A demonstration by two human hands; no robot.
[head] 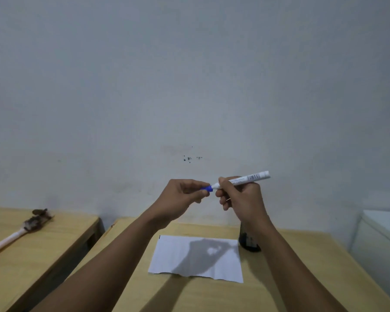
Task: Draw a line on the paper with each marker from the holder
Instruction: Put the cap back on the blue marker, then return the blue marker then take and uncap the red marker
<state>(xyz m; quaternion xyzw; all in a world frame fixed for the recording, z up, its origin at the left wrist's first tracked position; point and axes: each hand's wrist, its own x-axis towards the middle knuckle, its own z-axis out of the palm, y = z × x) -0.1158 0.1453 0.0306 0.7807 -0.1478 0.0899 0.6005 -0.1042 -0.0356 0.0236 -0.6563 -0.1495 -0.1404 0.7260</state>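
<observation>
Right hand [241,197] grips white marker [241,180] barrel, raised above paper [198,257]. Left hand [182,197] fingers pinch its blue cap [207,188].

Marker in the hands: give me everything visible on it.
The marker has a white plastic-looking barrel with small print and a barcode near its far end, and a blue cap at the other end. It is held in the air above the paper, roughly level, barcode end tilted up to the right. The right hand grips the barrel; the left hand pinches the cap. The cap sits at the barrel's end; whether it is fully seated cannot be told. No tip shows.
</observation>
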